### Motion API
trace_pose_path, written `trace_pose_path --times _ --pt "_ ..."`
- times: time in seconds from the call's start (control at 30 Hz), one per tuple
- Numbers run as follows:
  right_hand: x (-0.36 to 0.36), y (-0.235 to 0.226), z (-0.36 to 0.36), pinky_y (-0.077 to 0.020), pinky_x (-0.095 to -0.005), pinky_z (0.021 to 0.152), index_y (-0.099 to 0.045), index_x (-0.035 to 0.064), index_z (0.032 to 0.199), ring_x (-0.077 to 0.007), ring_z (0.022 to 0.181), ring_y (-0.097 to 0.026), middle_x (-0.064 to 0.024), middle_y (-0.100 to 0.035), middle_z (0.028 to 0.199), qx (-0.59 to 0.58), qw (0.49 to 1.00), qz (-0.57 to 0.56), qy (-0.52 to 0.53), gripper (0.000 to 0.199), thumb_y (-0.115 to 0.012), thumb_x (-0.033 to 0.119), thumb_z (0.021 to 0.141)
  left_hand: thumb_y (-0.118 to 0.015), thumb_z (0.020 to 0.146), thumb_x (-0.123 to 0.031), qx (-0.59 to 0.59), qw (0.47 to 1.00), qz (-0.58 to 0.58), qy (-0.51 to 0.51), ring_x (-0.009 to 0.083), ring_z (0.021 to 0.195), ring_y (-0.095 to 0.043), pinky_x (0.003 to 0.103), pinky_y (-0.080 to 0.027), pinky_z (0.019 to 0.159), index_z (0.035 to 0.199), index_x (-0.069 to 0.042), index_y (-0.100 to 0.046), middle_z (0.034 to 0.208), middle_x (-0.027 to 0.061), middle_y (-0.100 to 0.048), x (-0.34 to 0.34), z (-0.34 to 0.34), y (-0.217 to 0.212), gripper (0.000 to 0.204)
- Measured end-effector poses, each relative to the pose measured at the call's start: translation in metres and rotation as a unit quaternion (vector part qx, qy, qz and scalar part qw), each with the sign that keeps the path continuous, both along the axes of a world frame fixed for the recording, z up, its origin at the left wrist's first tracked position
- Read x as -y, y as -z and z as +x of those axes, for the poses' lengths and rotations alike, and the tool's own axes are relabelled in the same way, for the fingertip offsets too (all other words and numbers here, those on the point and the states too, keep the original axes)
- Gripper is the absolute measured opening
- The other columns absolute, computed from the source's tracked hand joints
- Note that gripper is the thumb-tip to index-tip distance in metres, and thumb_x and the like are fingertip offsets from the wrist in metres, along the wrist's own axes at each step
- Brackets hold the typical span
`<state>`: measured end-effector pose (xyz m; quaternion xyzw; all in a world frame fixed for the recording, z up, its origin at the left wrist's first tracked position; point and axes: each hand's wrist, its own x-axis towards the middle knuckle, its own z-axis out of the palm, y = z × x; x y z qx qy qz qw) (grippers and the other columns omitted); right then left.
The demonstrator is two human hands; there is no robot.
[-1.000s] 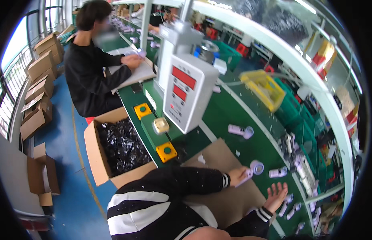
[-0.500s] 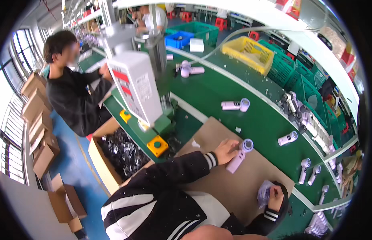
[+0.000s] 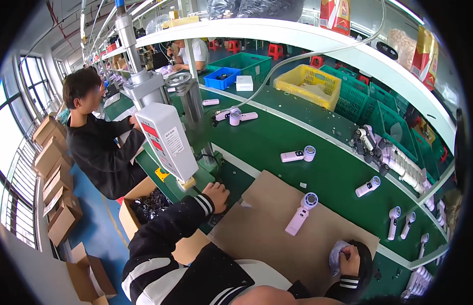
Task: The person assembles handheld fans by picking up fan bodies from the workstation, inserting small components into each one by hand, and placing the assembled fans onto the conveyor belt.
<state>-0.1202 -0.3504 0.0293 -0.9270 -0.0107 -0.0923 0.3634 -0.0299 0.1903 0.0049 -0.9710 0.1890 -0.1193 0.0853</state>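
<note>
My left hand (image 3: 216, 197) lies on the green base beside the press machine (image 3: 168, 142), fingers spread a little and nothing visible in them. Its sleeve and palm cover the spot beneath. A pale pink handheld fan (image 3: 297, 218) with a round head rests on the brown cardboard sheet (image 3: 267, 231) in front of me, touched by neither hand. At the sheet's right corner my right hand (image 3: 350, 261) is closed at a crumpled clear plastic bag (image 3: 336, 255); its fingertips are partly hidden. Beside that hand is a dark rounded thing (image 3: 367, 256) I cannot make out.
More handheld fans (image 3: 367, 187) lie across the green table (image 3: 252, 137). An open carton (image 3: 128, 218) of dark parts stands left, near a yellow button box (image 3: 161, 174). A co-worker (image 3: 101, 137) sits far left. Yellow (image 3: 307, 86) and green crates stand beyond.
My left hand has left the fan's side and moved left to the press base. My right hand stays at the plastic bag. The view has tilted up; the fan remains on the cardboard.
</note>
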Motion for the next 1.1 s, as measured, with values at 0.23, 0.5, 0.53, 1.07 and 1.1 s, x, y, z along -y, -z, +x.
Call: trace_pose_path --times 0.23,0.5,0.53,1.07,1.1 --pt "0.008 0.010 -0.004 -0.0434 -0.0321 0.063 -0.057 0.0031 0.082 -0.0235 0.065 -0.051 -0.0110 -0.056 0.079 0.007 0.999 0.025 0.040 0.004 -0.059 0.005 0.079 -0.058 0.078 -0.019 -0.106 0.992 -0.008 -0.073 0.0322 0.090 -0.056 0.040 -0.048 0.077 0.094 -0.007 -0.061 0.097 0.0137 -0.062 0.004 0.009 0.000 0.020" --pt "0.011 0.010 -0.008 -0.0423 -0.0293 0.067 -0.055 0.0027 0.092 -0.0194 0.068 -0.049 -0.0095 -0.056 0.081 0.066 0.995 0.006 0.079 0.009 -0.052 0.011 0.090 -0.062 0.078 -0.021 -0.168 0.984 -0.051 0.001 0.0306 0.091 -0.055 0.039 -0.048 0.079 0.087 -0.009 -0.061 0.096 0.0102 -0.060 -0.012 0.019 0.009 0.015" --pt "0.010 0.008 -0.009 -0.0423 -0.0293 0.067 -0.055 0.0027 0.092 -0.0194 0.068 -0.049 -0.0095 -0.056 0.081 0.068 0.994 0.008 0.081 0.009 -0.052 0.011 0.090 -0.062 0.078 -0.021 -0.166 0.985 -0.048 0.003 0.0306 0.091 -0.055 0.039 -0.048 0.079 0.087 -0.009 -0.061 0.096 0.0102 -0.060 -0.014 0.021 0.009 0.015" --pt "-0.138 -0.037 0.037 -0.0433 -0.0226 0.061 -0.058 0.0027 0.106 -0.0113 0.062 -0.052 -0.0044 -0.057 0.076 0.035 0.943 0.301 -0.135 0.021 -0.048 -0.004 0.089 -0.057 0.081 -0.020 -0.108 0.992 -0.069 -0.014 0.0330 0.091 -0.059 0.041 -0.049 0.079 0.102 -0.009 -0.058 0.092 0.0124 -0.063 0.003 -0.013 0.000 0.023" --pt "-0.149 -0.035 0.043 -0.0433 -0.0226 0.061 -0.058 0.0027 0.106 -0.0113 0.062 -0.052 -0.0044 -0.057 0.076 0.035 0.943 0.305 -0.133 0.021 -0.048 -0.004 0.089 -0.057 0.081 -0.020 -0.104 0.991 -0.081 -0.025 0.0330 0.090 -0.059 0.041 -0.049 0.079 0.102 -0.009 -0.058 0.093 0.0125 -0.063 0.001 -0.014 0.000 0.023"
